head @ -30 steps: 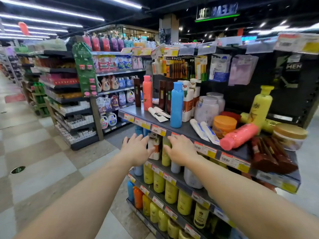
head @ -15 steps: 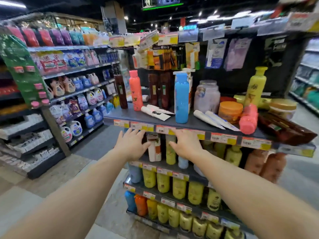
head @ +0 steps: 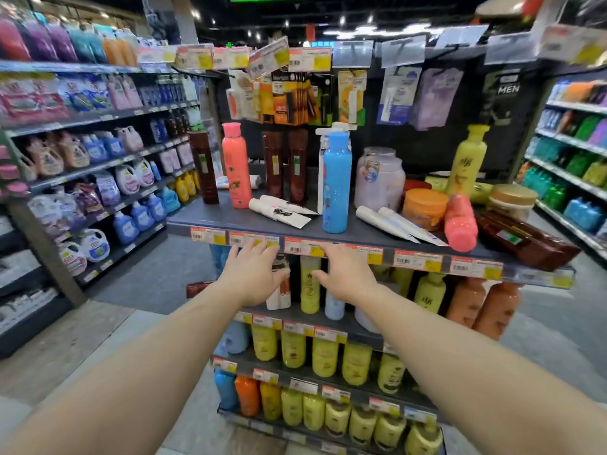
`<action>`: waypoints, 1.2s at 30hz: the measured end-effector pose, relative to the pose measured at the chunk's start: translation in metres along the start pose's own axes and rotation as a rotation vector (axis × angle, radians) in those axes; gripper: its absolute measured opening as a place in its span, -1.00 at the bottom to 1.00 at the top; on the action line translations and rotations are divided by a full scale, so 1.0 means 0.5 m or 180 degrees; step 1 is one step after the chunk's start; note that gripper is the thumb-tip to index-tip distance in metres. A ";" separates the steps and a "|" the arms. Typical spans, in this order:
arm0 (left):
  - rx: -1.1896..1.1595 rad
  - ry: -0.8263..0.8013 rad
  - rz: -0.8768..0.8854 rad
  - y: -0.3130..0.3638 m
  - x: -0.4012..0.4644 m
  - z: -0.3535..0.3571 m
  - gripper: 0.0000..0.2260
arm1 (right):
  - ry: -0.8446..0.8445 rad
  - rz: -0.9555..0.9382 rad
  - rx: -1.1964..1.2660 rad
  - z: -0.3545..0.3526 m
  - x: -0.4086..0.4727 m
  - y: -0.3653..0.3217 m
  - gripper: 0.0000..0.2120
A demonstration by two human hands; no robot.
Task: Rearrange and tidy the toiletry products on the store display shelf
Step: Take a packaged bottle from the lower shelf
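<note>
A shop aisle: the top shelf (head: 230, 218) carries toppled tubes (head: 279, 210). Left hand (head: 251, 277) and right hand (head: 345, 274) hover spread and empty below, probably poised to straighten stock.

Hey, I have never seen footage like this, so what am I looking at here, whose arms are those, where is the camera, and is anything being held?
There is no machine here. A person wears one wide-angle camera on the head, looking forward and down, so the two bare arms are their own. You see a shop's end display. The left hand and right hand reach toward the front edge of the top shelf, fingers spread, holding nothing. On that shelf a blue bottle and a coral bottle stand upright, while white tubes and a pink bottle lie on their sides. The shelves below carry rows of yellow bottles.
</note>
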State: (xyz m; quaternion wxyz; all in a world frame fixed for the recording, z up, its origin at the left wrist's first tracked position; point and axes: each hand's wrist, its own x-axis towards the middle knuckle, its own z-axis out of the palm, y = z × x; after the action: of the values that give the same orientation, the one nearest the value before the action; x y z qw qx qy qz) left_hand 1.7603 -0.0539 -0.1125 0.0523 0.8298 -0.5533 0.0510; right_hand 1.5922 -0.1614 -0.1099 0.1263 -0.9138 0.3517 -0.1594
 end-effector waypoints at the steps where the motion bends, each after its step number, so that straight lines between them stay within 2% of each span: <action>1: 0.0020 0.0075 0.0027 -0.008 0.005 -0.003 -0.44 | 0.0011 0.0009 0.0091 0.004 0.008 -0.004 -0.43; 6: -0.0130 0.0466 0.0135 -0.051 0.005 0.015 -0.45 | -0.0068 -0.0119 0.0276 0.048 0.040 -0.026 -0.47; 9: -0.0276 0.0663 0.0191 -0.079 -0.011 0.044 -0.45 | -0.0211 -0.0108 0.0376 0.079 0.052 -0.027 -0.43; 15: -0.0444 0.0279 0.0068 -0.153 0.013 0.114 -0.37 | -0.0433 0.0080 0.0335 0.149 0.074 -0.029 -0.40; 23: -0.0586 0.0097 0.0502 -0.243 0.075 0.186 -0.36 | -0.0410 0.0656 0.0406 0.239 0.119 -0.083 -0.39; 30: -0.0650 0.0071 0.1106 -0.297 0.126 0.241 -0.32 | -0.0181 0.1059 0.0352 0.299 0.132 -0.117 -0.39; 36: -0.0910 -0.0119 0.0910 -0.303 0.165 0.307 -0.29 | -0.0209 0.1216 0.0345 0.345 0.154 -0.098 -0.34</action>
State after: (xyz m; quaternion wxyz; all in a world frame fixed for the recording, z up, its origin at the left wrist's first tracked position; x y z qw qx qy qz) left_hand 1.9361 -0.0935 -0.2573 0.1515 0.7277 -0.6679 -0.0365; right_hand 1.7415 -0.1584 -0.2358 0.2147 -0.8270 0.5052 -0.1213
